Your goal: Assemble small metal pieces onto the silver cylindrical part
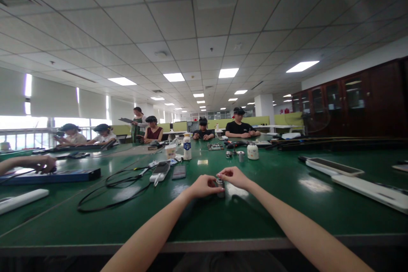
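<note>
A small silver metal cylinder [221, 193] stands upright on the green table in front of me. My left hand [202, 186] is closed around its left side, thumb and fingers on the metal. At its top edge, my right hand [235, 177] is pinched from the right with the fingertips together. Whatever lies between those fingertips is too small to make out. Beyond my hands are a grey metal cup-shaped part [241, 157] and some small shiny metal pieces [228, 154].
A white patterned jar [253, 152], a bottle [187, 148] and a paper cup [170, 151] stand farther back. To the left lie a white handheld device [160, 170] and a looped black cable [105, 185]. A co-worker's hand [43, 164] reaches in at far left. Several people sit beyond.
</note>
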`<move>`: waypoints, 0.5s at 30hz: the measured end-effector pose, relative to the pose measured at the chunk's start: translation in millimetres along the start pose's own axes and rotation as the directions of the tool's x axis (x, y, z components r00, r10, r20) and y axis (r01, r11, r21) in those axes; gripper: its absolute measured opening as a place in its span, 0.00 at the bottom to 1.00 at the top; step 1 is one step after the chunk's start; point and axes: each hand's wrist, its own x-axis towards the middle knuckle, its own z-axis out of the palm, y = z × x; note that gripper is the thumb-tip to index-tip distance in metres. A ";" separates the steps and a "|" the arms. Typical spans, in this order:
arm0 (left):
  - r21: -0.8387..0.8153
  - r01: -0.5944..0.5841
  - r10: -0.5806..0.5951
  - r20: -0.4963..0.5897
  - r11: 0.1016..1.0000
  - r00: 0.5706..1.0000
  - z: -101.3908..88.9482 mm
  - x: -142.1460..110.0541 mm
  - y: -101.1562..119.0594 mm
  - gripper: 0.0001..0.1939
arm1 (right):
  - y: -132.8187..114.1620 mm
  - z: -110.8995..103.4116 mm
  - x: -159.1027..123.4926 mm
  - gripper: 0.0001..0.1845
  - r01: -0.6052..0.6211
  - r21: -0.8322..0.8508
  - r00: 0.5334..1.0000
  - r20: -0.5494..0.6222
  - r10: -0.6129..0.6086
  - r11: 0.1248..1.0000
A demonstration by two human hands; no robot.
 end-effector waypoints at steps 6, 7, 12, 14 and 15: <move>-0.002 0.003 -0.003 0.003 1.000 1.000 -0.6 -0.1 0.7 0.28 | 4.8 -1.5 1.2 0.25 0.007 0.077 1.000 0.027 -0.009 0.997; -0.002 -0.001 0.001 0.003 1.000 1.000 -0.3 0.2 0.2 0.28 | 4.9 -1.6 1.3 0.25 0.005 0.085 1.000 0.029 -0.008 0.996; -0.006 -0.003 0.003 0.002 1.000 1.000 0.6 1.1 -1.5 0.28 | 4.0 -0.8 1.7 0.25 0.001 0.090 1.000 0.027 -0.004 0.996; 0.000 0.003 -0.003 0.003 1.000 1.000 0.6 0.9 -1.4 0.29 | 3.7 -0.4 1.6 0.25 -0.005 0.089 1.000 0.029 0.002 0.996; 0.003 0.006 -0.006 0.004 1.000 1.000 0.5 0.7 -1.3 0.29 | 3.6 -0.2 1.6 0.25 -0.008 0.093 1.000 0.031 0.005 0.996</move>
